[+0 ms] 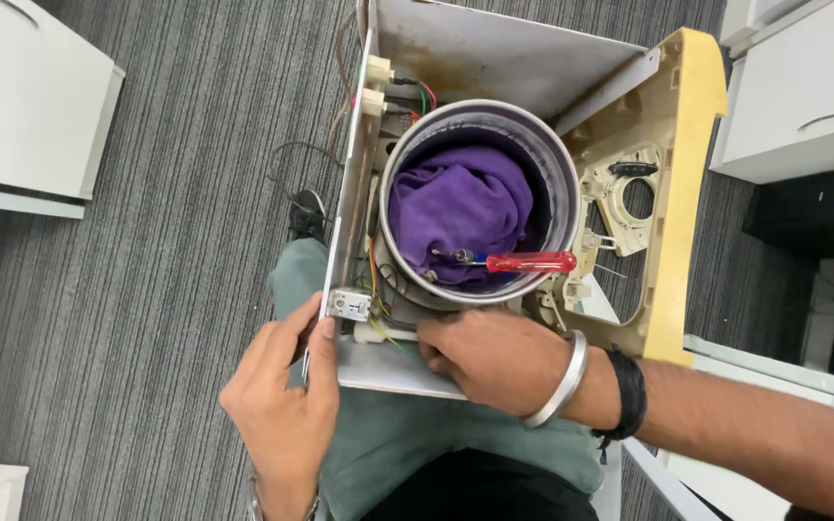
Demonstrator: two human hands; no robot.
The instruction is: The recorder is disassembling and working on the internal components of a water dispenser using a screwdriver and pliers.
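Note:
An opened metal appliance casing [494, 48] rests on my lap, with a round steel drum [562, 183] inside. A purple cloth [460, 203] fills the drum. A red-handled screwdriver [528, 261] lies across the drum's near rim. My left hand [282, 405] grips the casing's near left corner, thumb by a small white switch block [349, 305]. My right hand [494, 359], with a steel bangle and black band on the wrist, reaches into the casing just below the drum, fingers curled among the wires; what they hold is hidden.
A yellowed plastic top panel [673, 193] with a round hole hangs open on the right. Coloured wires [422, 96] run beside the drum. White cabinets [21, 106] stand at left and another [803, 96] at right on grey striped carpet [166, 289]. A black shoe [307, 214] shows below.

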